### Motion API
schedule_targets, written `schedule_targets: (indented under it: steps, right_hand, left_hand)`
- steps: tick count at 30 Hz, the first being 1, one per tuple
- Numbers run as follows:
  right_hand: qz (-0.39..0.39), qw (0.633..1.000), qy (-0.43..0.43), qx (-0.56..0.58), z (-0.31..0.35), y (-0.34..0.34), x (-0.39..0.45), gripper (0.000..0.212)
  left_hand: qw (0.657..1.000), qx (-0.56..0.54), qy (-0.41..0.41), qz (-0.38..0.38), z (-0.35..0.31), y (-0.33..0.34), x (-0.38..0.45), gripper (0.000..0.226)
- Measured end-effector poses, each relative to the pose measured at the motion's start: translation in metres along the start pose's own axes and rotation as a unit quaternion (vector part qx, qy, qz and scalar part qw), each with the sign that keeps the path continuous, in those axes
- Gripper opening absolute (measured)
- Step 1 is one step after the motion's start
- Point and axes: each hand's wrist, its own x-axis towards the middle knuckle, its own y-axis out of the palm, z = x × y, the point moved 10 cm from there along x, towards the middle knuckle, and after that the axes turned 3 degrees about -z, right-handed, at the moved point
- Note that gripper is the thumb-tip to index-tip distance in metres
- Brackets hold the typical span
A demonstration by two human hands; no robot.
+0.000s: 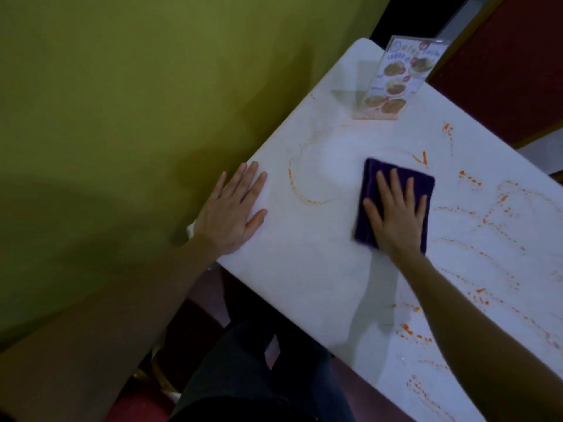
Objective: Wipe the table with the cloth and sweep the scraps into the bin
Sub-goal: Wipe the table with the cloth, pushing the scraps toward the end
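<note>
Olive-green wall [122, 102] fills the whole frame from nine to twelve o'clock, and against it runs a white desk [304, 269], set on a slant and cut off by the frame edge at three and five o'clock. Orange smears [475, 236] streak its surface from centre out to four o'clock — thin arcs and dotted trails, too blurred to tell sauce from solid scraps. Dark-trousered legs [253, 376] show below the desk edge at six o'clock. At one o'clock a clear menu stand [393, 80] stands upright near the far corner; its print is unreadable. Just right of centre lies a folded purple cloth [396, 205], flat on the desk, its near part hidden under the right hand [396, 214]. That hand presses down on it, palm flat, fingers spread, not clenched round it. The left hand [234, 214], at nine o'clock from the cloth and well apart, rests released and flat on the desk's corner edge, holding nothing.
</note>
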Motion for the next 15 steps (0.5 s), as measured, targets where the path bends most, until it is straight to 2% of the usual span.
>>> schedule_targets:
  steps: [2,4,7,10,13,15]
  right_hand:
    - [-0.007,0.999,0.039,0.011,0.004,-0.004,0.035,0.070]
    - [-0.009,0.999,0.040,0.018,0.031,-0.002,0.060,0.067]
    - [-0.004,0.999,-0.033,0.006,0.094,0.007,0.057,0.064]
    - [0.013,0.991,-0.136,-0.006,0.138,0.017,0.004,0.065]
    - [0.040,0.982,-0.184,-0.002,0.128,0.025,-0.054,0.064]
    - [0.027,0.984,-0.177,-0.006,0.097,0.023,-0.071,0.065]
  left_hand:
    - [1.000,0.000,0.000,-0.002,0.000,0.000,-0.001,0.069]
    - [1.000,-0.002,-0.001,-0.002,0.000,0.001,-0.001,0.068]
    - [1.000,-0.003,-0.001,-0.005,0.000,0.000,-0.002,0.068]
    - [1.000,-0.006,-0.001,-0.010,-0.001,-0.002,-0.003,0.067]
    - [1.000,-0.002,0.001,-0.008,-0.001,-0.004,-0.003,0.067]
    - [1.000,-0.001,0.003,-0.004,-0.002,-0.004,-0.002,0.067]
